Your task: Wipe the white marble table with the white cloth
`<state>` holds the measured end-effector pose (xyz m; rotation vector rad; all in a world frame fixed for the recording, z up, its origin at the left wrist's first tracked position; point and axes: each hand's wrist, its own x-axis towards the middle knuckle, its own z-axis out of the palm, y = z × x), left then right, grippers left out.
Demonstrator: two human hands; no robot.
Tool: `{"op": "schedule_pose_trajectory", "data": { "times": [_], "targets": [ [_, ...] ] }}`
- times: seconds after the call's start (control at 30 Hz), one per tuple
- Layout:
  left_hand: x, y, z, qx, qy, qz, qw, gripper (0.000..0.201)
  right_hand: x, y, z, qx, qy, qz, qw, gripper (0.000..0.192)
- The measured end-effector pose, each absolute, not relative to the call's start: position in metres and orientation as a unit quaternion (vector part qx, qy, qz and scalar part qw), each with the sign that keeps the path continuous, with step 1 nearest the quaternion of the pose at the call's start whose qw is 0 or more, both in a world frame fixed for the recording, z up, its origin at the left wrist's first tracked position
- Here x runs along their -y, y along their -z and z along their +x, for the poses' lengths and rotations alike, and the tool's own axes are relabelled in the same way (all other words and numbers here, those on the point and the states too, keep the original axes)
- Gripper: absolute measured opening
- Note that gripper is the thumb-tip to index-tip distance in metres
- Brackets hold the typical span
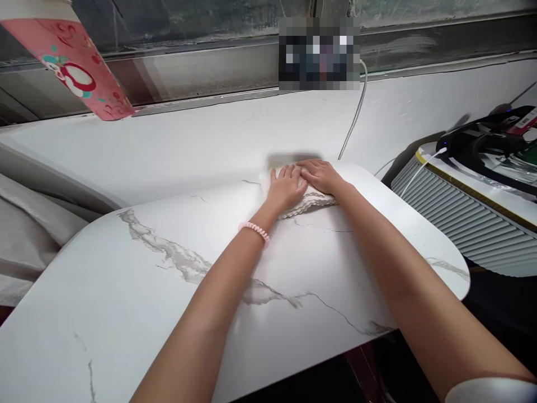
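Observation:
A folded cream cloth (308, 201) with a wavy edge lies flat at the far side of the white marbled table (319, 257), close to the wall. My left hand (287, 187) rests palm down on its left part, fingers spread. On the right part lies my right hand (321, 174), also flat, its fingers reaching toward the left hand. Both hands press on top of the cloth and neither grips it. They hide much of its upper face. A pink coiled band (254, 232) circles my left wrist.
A pink patterned paper cup (75, 67) stands on the window ledge at upper left. A white cable (356, 112) hangs down the wall behind the table. To the right is a grey ribbed cabinet (461, 207) with black items on top. Pale fabric (33, 224) hangs at left.

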<state>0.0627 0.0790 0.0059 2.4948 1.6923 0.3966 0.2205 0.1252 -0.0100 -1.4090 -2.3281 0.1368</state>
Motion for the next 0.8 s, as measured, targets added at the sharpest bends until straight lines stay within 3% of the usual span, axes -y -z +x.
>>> {"op": "schedule_pose_trajectory", "data": {
  "times": [0.37, 0.57, 0.8],
  "targets": [
    [-0.039, -0.006, 0.145, -0.512, -0.117, 0.847, 0.084, 0.061, -0.073, 0.010, 0.313, 0.819, -0.025, -0.532, 0.216, 0.056],
    [0.017, -0.005, 0.145, -0.467, -0.113, 0.872, 0.094, 0.065, -0.008, 0.007, 0.321, 0.820, -0.028, -0.519, 0.239, 0.044],
    [0.088, -0.005, 0.129, -0.482, -0.143, 0.858, 0.101, 0.063, 0.056, 0.004, 0.305, 0.836, -0.026, -0.495, 0.236, 0.044]
  ]
}}
